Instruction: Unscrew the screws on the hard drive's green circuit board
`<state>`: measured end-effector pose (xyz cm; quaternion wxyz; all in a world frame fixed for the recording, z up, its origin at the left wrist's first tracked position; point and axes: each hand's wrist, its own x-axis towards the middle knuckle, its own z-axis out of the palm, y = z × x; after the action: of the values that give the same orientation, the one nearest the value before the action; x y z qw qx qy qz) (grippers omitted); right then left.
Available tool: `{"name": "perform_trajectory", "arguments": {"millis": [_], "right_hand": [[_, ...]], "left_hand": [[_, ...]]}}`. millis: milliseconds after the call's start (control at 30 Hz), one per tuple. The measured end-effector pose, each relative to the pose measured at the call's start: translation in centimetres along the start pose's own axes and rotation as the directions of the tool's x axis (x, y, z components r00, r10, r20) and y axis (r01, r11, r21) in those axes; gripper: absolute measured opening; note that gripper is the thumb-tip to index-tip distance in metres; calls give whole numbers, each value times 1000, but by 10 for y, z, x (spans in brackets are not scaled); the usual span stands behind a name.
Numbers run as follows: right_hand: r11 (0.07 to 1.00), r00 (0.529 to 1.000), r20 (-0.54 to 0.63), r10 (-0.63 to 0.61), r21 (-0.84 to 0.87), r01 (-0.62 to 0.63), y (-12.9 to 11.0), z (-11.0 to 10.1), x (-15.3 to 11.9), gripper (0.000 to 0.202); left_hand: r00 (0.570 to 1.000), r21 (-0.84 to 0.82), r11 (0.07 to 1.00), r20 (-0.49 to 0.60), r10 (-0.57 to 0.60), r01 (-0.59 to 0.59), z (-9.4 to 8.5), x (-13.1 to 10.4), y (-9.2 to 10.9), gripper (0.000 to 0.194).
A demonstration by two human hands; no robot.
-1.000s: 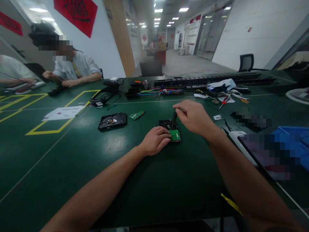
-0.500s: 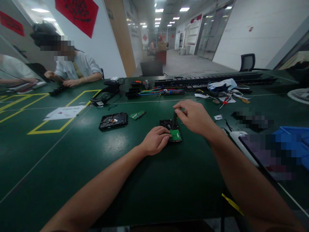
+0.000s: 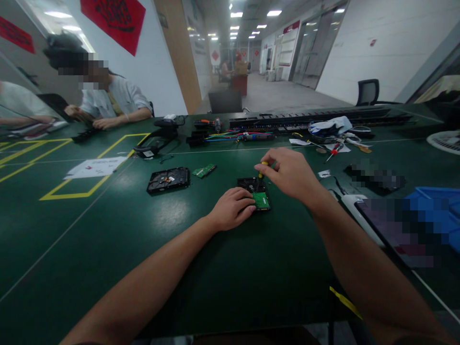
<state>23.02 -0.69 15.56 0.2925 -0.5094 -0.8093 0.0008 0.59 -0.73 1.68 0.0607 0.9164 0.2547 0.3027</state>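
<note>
A hard drive (image 3: 247,183) with a green circuit board (image 3: 261,201) on its near half lies on the table in front of me. My left hand (image 3: 233,208) grips its left side, fingertips over the board's edge and thumb at the near side. Above the drive's far right part, my right hand (image 3: 285,173) pinches a small screwdriver (image 3: 263,169) by its yellow handle, held upright. I cannot make out where its tip touches. Left of them lies a second hard drive (image 3: 168,180), with a loose green circuit board (image 3: 204,171) beside it.
Power drill (image 3: 208,125), bundled wires (image 3: 230,137) and long black strips (image 3: 319,120) lie along the back. A red screwdriver (image 3: 335,151) and white-blue cloth (image 3: 330,126) are at back right. A blue bin (image 3: 434,211) stands right. Another person (image 3: 111,100) sits at far left.
My right hand has shifted slightly, and more of the screwdriver's yellow handle shows under the fingers. My left hand and the hard drive stay nearly in place.
</note>
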Motion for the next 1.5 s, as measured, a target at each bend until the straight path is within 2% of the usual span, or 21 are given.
{"name": "perform_trajectory", "arguments": {"millis": [167, 300, 400, 633, 900, 1133, 1333, 1500], "right_hand": [[999, 999, 11, -34, 9, 34, 0, -1, 0, 13], [995, 996, 38, -75, 74, 72, 0, -1, -1, 26], [993, 997, 68, -38, 112, 30, -1, -2, -2, 30], [998, 1000, 8, -25, 58, 24, 2, -3, -1, 7], [1000, 1000, -8, 6, 8, -6, 2, -4, 0, 26], [999, 999, 13, -50, 19, 50, 4, -3, 0, 9], [996, 994, 73, -77, 57, 73, 3, -1, -1, 33], [997, 992, 103, -69, 27, 67, 1, -3, -1, 37]], "left_hand": [[1000, -2, 1000, -7, -9, 9, 0, 0, 1, 31], [1000, 5, 1000, 3, -9, 9, 0, 0, 0, 29], [1000, 5, 1000, -2, -3, 3, 1, 0, 0, 29], [1000, 10, 1000, -17, 11, -11, 0, 0, 1, 29], [1000, 3, 1000, -20, 10, -10, 1, -1, -1, 29], [1000, 5, 1000, -10, 7, -7, 2, -1, -3, 29], [1000, 6, 1000, -16, 10, -10, 3, -1, -3, 28], [1000, 7, 1000, -17, 13, -13, 2, -1, -2, 28]]}}
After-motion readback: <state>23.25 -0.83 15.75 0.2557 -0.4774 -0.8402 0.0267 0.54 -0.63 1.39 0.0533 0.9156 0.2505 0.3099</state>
